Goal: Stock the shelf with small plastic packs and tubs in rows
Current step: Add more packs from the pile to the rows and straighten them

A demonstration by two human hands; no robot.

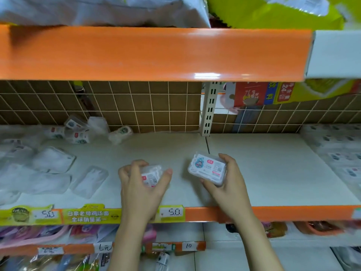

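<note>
Left hand [142, 184] grips a small clear plastic tub [153, 176]; right hand [227, 178] clasps a clear labelled pack [208, 169], fingers curled. Mid-frame, the white shelf [254, 173] lies mostly bare — plenty left.

Two bare forearms reach up from the bottom edge, ending in the left hand [143, 184] and the right hand [227, 182]. No sleeve, glove, ring, watch or bracelet shows on either. The fingernails are short and unpainted.
</note>
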